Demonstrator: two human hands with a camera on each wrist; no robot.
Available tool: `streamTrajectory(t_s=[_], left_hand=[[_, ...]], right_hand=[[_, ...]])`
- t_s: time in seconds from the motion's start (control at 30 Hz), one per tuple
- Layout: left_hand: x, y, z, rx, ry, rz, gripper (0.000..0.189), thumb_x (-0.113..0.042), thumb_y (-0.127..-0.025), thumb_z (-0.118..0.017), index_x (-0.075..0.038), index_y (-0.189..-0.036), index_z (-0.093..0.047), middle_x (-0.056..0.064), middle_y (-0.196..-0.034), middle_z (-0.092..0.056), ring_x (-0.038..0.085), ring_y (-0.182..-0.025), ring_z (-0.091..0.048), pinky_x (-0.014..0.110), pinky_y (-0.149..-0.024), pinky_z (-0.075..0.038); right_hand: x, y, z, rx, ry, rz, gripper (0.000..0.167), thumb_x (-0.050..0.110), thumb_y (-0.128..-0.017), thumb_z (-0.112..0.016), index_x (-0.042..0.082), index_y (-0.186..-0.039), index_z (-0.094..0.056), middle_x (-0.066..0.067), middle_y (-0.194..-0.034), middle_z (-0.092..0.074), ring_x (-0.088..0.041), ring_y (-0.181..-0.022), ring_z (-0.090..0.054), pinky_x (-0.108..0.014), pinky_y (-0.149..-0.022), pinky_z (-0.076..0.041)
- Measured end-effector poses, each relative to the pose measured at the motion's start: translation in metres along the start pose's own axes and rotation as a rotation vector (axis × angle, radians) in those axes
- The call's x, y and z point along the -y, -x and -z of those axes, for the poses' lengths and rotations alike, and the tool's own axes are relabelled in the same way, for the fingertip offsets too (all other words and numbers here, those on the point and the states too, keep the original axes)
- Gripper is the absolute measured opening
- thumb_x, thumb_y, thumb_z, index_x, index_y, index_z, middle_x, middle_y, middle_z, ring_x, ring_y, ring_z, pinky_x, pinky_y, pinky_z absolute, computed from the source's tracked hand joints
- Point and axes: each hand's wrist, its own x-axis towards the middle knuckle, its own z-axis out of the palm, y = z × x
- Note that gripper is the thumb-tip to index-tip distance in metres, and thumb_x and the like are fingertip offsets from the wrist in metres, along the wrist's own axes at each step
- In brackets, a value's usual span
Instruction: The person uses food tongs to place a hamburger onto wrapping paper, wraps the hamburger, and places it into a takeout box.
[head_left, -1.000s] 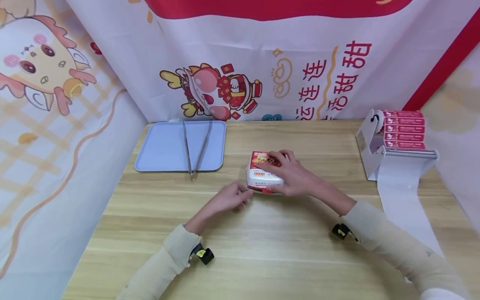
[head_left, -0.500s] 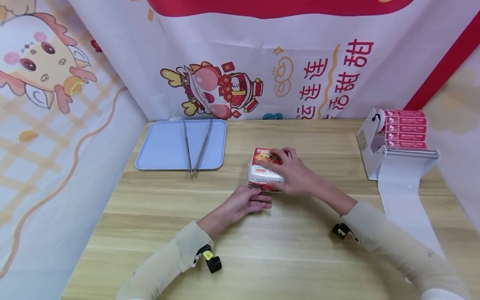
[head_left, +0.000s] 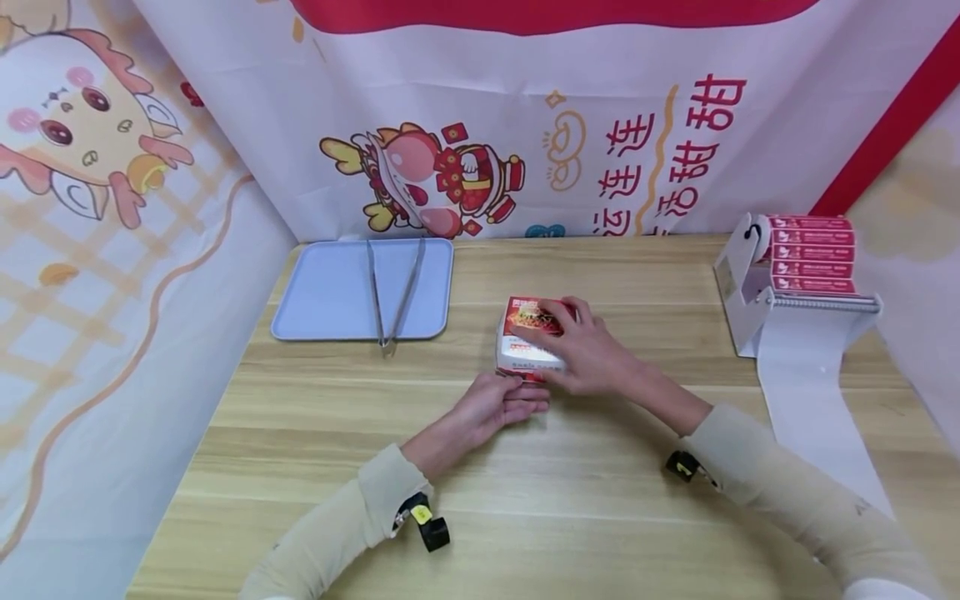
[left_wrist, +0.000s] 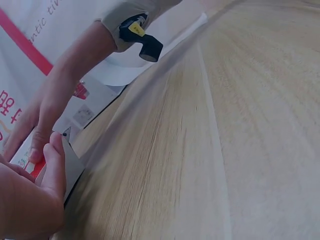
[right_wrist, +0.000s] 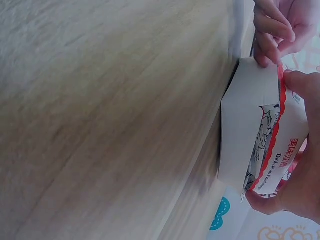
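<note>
A red-and-white cardboard hamburger box (head_left: 525, 364) with a burger picture on its lid sits mid-table in the head view. My right hand (head_left: 600, 357) grips the lid from above, thumb and fingers spread over its edges. At the box's near side, my left hand (head_left: 487, 407) touches the front edge, its lower fingers loosely extended. From the right wrist, a gap shows between lid and base along one side, with printed wrapping paper (right_wrist: 263, 135) inside. In the left wrist view my hands hide most of the box.
Metal tongs (head_left: 405, 304) lie on a pale blue tray (head_left: 322, 292) at the back left. To the right stands a label dispenser (head_left: 738, 287) with a roll of red labels (head_left: 812, 254); its white backing strip (head_left: 802, 392) trails forward over the wooden table (head_left: 570, 517).
My left hand has moved right along the box's front edge, and its fingers have loosened and extended. The box has shifted slightly away from me, with my right hand still gripping its lid.
</note>
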Motion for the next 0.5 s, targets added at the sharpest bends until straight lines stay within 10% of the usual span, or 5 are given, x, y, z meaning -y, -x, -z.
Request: streamTrajectory(t_s=[0.5], left_hand=[[0.0033, -0.0028, -0.0059, -0.053, -0.006, 0.005, 0.035, -0.012, -0.105, -0.045, 0.001, -0.135, -0.055, 0.023, -0.12, -0.07, 0.025, -0.098, -0.075, 0.025, -0.076, -0.061]], right_hand=[[-0.0004, 0.0, 0.002, 0.031, 0.0, 0.002, 0.062, 0.054, -0.097, -0.052, 0.049, -0.153, -0.027, -0.014, -0.161, -0.02, -0.046, -0.141, -0.02, -0.068, -0.097, -0.044]])
